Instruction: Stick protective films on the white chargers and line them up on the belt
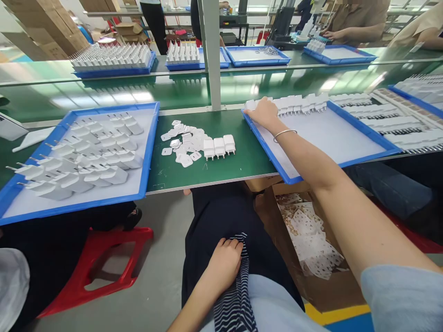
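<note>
Right hand: right hand (265, 112) reaches out to the far left corner of the right blue tray (360, 146), fingers curled down on the end of the row of white plug adapters (301, 103); whether it actually pinches one cannot be told.
Adapter row: stands along the far rim of that tray, prongs down, stretching from the hand toward the right.
Wrist: thin bracelet (284, 133) sits on the outstretched arm, over the tray's near left edge.
Left hand: left hand (225, 265) rests low in the lap, fingers closed on a fold of striped cloth (238, 295).
Bench middle: three adapters (219, 147) stand side by side on the green bench (242, 157), just beside a loose heap of small white covers (183, 143).
Left tray: left blue tray (147, 152) holds rows of adapters lying on their sides.
Below bench: cardboard box (311, 281) of white parts stands by the knee; a red stool (104, 263) sits to the left.
</note>
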Available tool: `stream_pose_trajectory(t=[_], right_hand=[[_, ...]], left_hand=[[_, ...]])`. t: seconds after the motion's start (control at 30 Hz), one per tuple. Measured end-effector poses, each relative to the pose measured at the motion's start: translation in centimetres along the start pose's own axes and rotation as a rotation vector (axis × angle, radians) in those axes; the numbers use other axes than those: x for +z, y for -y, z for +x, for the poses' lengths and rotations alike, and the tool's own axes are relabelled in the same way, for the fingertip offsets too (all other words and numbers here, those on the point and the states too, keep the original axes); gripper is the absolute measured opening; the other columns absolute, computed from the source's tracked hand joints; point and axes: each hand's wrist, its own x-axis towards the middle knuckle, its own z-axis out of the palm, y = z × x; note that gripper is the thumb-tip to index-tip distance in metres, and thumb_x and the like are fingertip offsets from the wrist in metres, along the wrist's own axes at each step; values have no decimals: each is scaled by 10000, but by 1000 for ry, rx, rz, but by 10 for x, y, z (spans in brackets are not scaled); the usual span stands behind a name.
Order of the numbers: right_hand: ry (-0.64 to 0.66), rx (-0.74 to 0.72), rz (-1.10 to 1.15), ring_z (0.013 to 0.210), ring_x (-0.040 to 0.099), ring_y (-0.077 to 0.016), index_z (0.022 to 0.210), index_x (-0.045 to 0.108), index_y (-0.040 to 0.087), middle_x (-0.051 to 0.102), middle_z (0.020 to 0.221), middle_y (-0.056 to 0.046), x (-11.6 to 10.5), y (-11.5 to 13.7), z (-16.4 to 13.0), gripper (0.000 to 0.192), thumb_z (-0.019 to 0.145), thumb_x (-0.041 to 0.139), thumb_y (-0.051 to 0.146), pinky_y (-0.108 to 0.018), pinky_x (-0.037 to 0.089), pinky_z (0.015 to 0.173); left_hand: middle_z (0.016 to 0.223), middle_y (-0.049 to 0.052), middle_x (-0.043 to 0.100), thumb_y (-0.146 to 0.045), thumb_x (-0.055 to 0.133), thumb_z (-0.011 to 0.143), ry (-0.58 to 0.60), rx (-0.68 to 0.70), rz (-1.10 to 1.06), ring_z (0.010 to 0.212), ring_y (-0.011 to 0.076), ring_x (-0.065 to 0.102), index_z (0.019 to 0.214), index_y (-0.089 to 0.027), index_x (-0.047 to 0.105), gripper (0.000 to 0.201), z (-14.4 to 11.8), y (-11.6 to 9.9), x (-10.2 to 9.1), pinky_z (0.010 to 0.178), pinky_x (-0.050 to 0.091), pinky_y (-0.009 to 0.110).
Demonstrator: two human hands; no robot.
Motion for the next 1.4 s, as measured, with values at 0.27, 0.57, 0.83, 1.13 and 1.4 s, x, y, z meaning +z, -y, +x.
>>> stream_pose_trajectory(t=[0.27, 0.57, 0.83, 1.13, 1.4], right_hand=[[-40, 205, 35, 1270, 593, -491, 1369, 462, -77, 621, 1284, -373, -6, 21, 7, 790, 825, 775, 404, -574, 478, 1046], [128, 50, 505, 915, 734, -319, 1232, 502, 132, 704, 1007, -159, -53, 14, -60, 491, 838, 693, 354, -451, 635, 755], [971, -264, 1489, 944, 733, -290, 1250, 448, 251, 715, 1057, -88, -21, 13, -233, 758, 671, 828, 560, -431, 654, 710], [1182, -80, 1633, 1083, 700, -365, 1275, 560, 247, 683, 1270, -118, 37, 28, -300, 991, 415, 889, 613, -496, 570, 941], [1325, -146, 1641, 1226, 639, -386, 1175, 665, 256, 743, 1185, -95, 46, 34, -306, 876, 419, 872, 645, -455, 518, 1012]], left_hand=[[1253, 97, 734, -112, 544, 943, -66, 1, -59, 1144, 275, 698, 1292, -164, 674, 377, -3, 8, -12, 1109, 521, 473], [1186, 82, 768, -282, 586, 983, -608, 27, -526, 1123, 231, 720, 1143, -205, 731, 229, -10, 41, -75, 1053, 565, 424], [1614, 115, 458, -592, 851, 718, -786, 373, -1044, 1544, 333, 374, 1542, -309, 412, 975, 30, 32, -125, 1261, 336, 520], [1549, 138, 529, -422, 959, 602, -409, 448, -1169, 1332, 405, 601, 1343, -263, 665, 813, 16, 36, -102, 1069, 538, 528], [1529, 128, 558, -324, 945, 640, -377, 483, -1018, 1435, 386, 519, 1212, -257, 760, 605, -7, 37, -111, 1191, 444, 510]])
